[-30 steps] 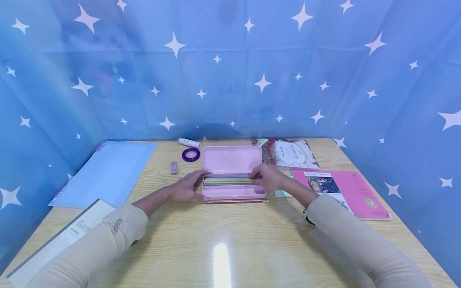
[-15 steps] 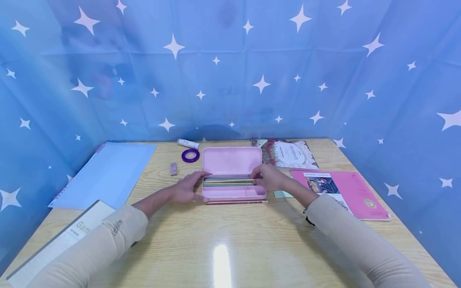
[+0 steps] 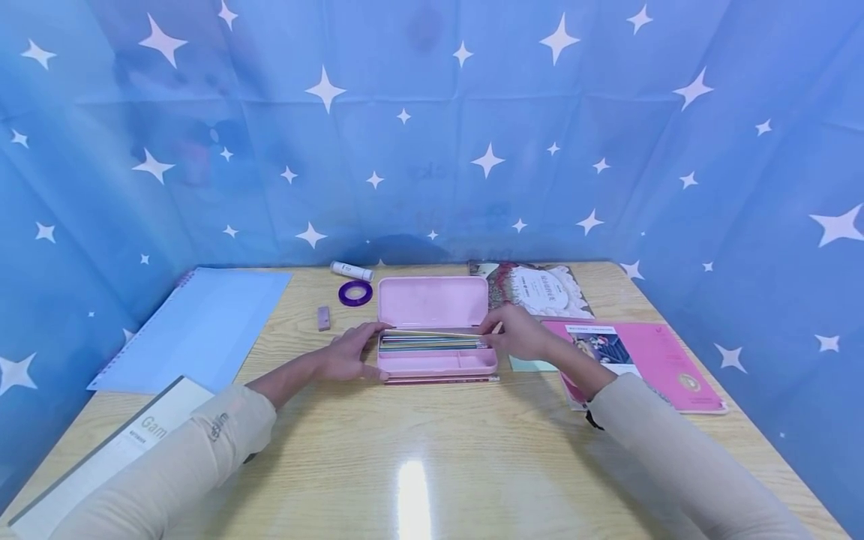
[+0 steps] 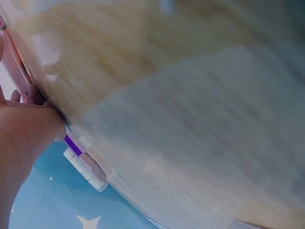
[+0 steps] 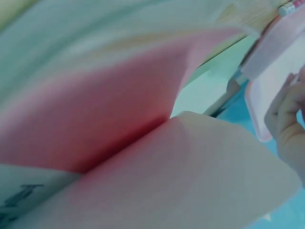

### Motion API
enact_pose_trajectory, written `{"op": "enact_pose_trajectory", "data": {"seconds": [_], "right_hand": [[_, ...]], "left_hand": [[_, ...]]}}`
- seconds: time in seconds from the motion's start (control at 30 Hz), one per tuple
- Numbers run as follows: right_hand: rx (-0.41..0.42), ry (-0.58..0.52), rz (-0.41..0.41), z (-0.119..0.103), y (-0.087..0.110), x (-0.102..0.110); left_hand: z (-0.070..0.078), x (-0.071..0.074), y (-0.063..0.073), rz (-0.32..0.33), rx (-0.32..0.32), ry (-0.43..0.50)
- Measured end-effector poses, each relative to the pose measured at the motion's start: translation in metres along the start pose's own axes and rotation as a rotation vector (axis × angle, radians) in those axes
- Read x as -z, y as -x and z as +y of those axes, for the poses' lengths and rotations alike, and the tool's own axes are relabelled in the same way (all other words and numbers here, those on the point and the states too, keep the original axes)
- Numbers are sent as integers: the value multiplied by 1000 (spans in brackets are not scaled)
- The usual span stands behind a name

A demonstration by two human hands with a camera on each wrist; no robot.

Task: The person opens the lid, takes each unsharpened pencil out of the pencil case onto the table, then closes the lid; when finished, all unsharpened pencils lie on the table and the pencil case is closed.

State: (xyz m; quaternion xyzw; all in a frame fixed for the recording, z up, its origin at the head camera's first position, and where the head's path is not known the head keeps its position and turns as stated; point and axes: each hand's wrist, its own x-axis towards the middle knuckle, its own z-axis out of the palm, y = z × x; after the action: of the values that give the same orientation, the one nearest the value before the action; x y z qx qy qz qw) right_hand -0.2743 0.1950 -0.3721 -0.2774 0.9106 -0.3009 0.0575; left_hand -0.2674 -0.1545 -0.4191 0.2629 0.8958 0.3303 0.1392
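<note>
Head view: pale notebook (image 3: 128, 442) lies slantwise at lower left on the wooden table (image 3: 324, 465), partly under the left sleeve (image 3: 169, 469). At least one dark red pencil (image 3: 439, 380) lies along the front of the pink pencil case (image 3: 418, 363), which is at table centre, lid raised. Left hand (image 3: 346, 354) grips the case's left end, thumb at front corner, forefinger near hinge. Right hand (image 3: 516, 332), at the right end, pinches a yellow pencil (image 3: 432, 333) by its end; pencil slants above the other pencils (image 3: 428, 344) inside. Right wrist view: fingers curled, held pencil not discernible. Pink booklet (image 3: 664, 367) on the right. Farther: eraser (image 3: 324, 318), purple ring (image 3: 344, 294), patterned booklet (image 3: 550, 291), white tube (image 3: 352, 271). Behind all, starred blue curtain (image 3: 432, 195).
</note>
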Motion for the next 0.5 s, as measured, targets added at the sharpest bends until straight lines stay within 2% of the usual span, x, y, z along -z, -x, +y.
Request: {"op": "enact_pose_trajectory", "data": {"seconds": [0.3, 0.5], "right_hand": [[25, -73, 19, -4, 18, -1], [2, -91, -9, -12, 32, 1]], "left_hand": [[-3, 0, -1, -8, -11, -10], [-4, 0, -1, -3, -10, -5]]}}
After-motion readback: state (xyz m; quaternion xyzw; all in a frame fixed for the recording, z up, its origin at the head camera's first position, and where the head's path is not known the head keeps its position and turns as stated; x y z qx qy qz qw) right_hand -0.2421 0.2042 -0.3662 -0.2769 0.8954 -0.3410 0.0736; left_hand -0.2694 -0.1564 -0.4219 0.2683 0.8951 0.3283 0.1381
